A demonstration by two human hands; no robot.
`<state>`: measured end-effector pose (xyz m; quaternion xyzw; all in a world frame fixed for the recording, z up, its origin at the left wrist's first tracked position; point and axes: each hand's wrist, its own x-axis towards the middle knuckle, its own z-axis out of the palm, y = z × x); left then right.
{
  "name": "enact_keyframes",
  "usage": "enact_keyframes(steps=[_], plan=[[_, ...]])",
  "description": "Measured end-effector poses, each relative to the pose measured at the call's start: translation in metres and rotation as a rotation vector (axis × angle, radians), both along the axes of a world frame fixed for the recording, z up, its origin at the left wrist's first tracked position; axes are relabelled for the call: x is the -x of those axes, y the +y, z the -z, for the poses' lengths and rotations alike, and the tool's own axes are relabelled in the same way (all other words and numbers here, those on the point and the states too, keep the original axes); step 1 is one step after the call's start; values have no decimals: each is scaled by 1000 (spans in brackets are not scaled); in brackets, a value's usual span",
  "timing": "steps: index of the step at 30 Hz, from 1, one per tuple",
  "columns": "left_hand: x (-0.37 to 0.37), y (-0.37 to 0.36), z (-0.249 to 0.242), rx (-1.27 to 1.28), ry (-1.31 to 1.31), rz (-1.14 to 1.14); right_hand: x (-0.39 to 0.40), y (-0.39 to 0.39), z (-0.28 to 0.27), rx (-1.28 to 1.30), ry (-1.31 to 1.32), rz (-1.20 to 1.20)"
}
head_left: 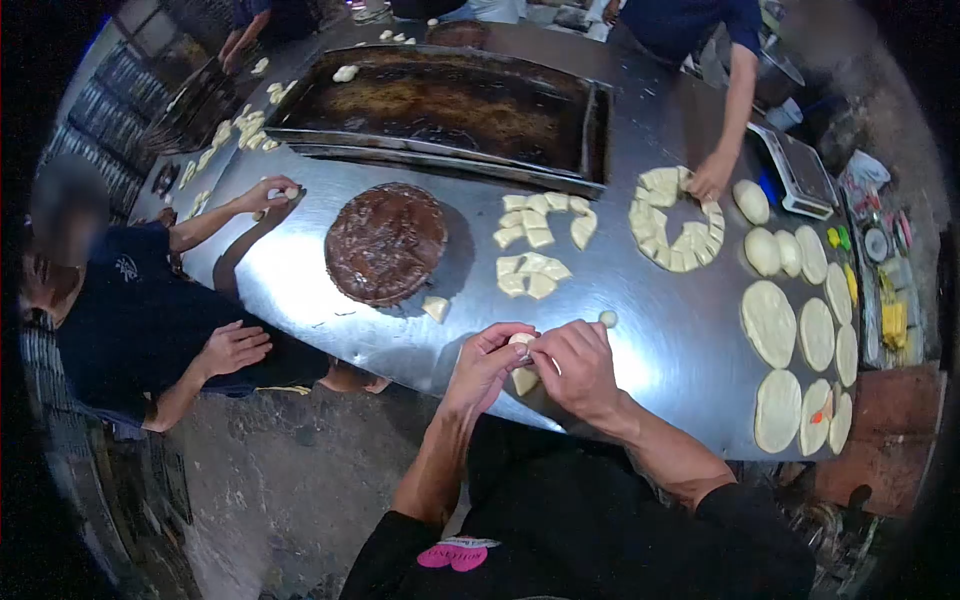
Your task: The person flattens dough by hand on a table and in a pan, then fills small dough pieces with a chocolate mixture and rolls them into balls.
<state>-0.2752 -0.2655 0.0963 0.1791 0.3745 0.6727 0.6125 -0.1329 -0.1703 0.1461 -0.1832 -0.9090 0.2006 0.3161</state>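
Observation:
Near the front edge of the metal table, my left hand (489,365) and my right hand (577,367) meet around a small piece of dough (521,341), fingers closed on it from both sides. Just below them a pale dough piece (524,381) lies on the table, partly covered by my hands. Beyond my hands are cut dough pieces (532,275) in two groups. To the left of these stands a round mass of dark brown filling (387,244), with one dough piece (436,307) beside it. A small pale ball (608,318) rests right of my right hand.
A large dark tray (440,100) lies at the back. Flat dough ovals (768,324) line the right side, near a scale (795,170). A co-worker's hand (712,177) touches a ring of cut dough (660,247). Another person (150,300) works at the left.

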Motion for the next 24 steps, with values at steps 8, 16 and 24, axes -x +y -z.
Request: enact_keyframes(steps=[8, 16, 24], plan=[[-131, 16, 41, 305, 187, 49, -124, 21, 87, -29, -114, 287], [-80, -25, 74, 290, 768, 2, -178, 2, 104, 69, -372, 436], [-126, 16, 40, 215, 920, 310, -156, 29, 105, 1251, -90, 407]])
